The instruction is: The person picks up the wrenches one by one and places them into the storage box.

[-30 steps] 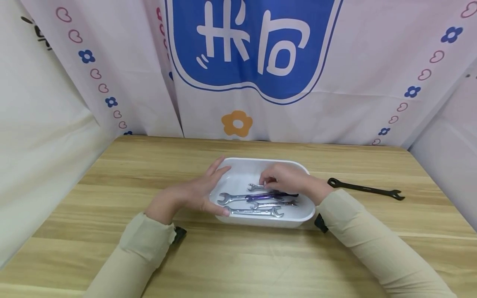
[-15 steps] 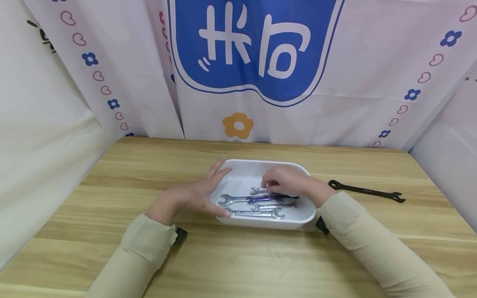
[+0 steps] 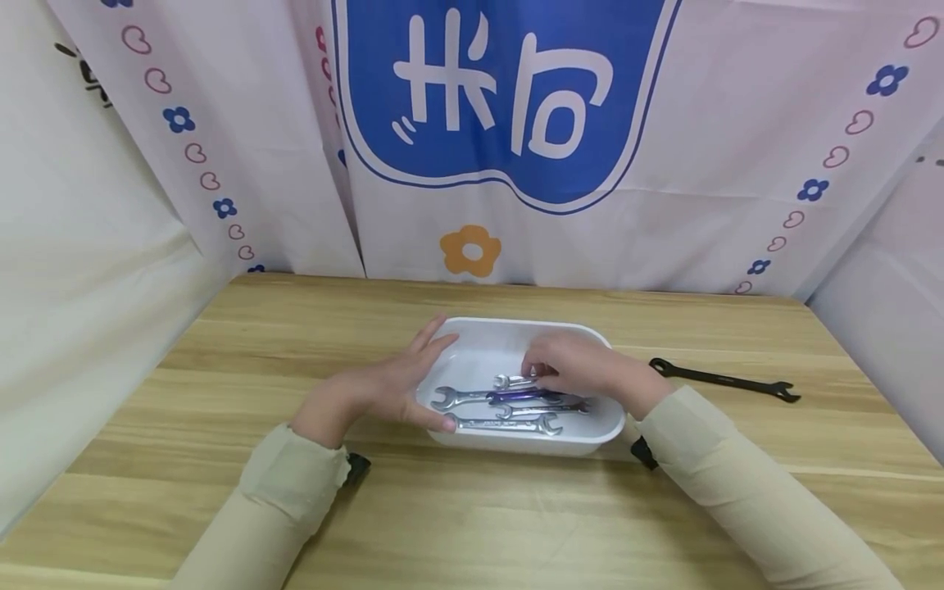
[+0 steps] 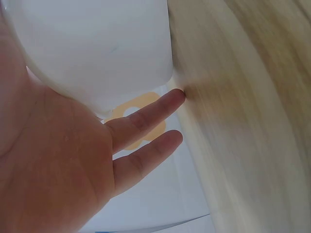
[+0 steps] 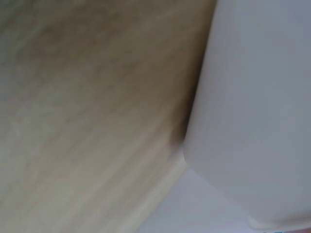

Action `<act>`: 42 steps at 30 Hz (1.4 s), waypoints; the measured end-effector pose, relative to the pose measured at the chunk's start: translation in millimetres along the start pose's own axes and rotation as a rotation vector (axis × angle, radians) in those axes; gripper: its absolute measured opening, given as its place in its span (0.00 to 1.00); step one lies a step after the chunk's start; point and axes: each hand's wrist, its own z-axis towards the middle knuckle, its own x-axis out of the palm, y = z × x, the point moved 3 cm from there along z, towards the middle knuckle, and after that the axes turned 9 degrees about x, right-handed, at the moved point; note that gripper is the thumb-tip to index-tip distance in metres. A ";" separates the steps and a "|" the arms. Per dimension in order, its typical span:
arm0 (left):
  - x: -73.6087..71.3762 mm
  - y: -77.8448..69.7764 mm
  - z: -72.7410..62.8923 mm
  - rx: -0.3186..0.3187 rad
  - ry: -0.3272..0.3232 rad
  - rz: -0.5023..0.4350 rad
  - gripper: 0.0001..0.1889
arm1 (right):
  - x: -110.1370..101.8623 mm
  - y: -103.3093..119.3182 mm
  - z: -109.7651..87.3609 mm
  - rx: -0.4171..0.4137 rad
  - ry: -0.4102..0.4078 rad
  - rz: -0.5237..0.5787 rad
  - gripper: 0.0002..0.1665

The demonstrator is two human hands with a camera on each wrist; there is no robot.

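A white oval tub (image 3: 509, 441) stands on the table with several wrenches lying crosswise in it. Inside it, my right hand (image 3: 578, 360) has curled fingers pinching a small silver open-end wrench (image 3: 509, 382); its right part is hidden under the fingers. Just nearer lie a larger silver wrench (image 3: 446, 399), a purple wrench (image 3: 505, 396) and another small silver wrench (image 3: 516, 411). A long silver wrench (image 3: 501, 424) runs along the near wall. My left hand (image 3: 387, 389) rests spread against the tub's left end, thumb at the near rim; its straight fingers (image 4: 141, 121) show outside the wall.
To the right of the tub, a black wrench (image 3: 723, 378) lies on the wooden table (image 3: 501, 516). A white printed curtain (image 3: 295, 164) hangs behind the table, with more cloth at both sides. Wood surface stretches in front of the tub and to its left.
My right hand has shifted slightly toward the near side and right, bringing the small silver wrench closer to the others. The left hand stays at the tub's end.
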 end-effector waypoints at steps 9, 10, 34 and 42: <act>0.8 -0.2 0.8 -0.014 0.002 0.006 0.67 | 0.1 0.3 -6.8 -0.010 -0.013 -0.009 0.08; 0.8 -0.4 0.7 -0.015 0.002 0.007 0.67 | -0.7 0.5 -7.6 -0.013 -0.013 -0.004 0.08; -0.1 -1.3 -0.5 -0.017 0.001 0.006 0.67 | -35.5 -7.2 -64.1 0.076 -0.159 0.190 0.12; 0.5 -1.5 0.1 -0.021 -0.001 0.000 0.67 | -49.6 -20.4 -87.2 0.106 -0.286 0.177 0.13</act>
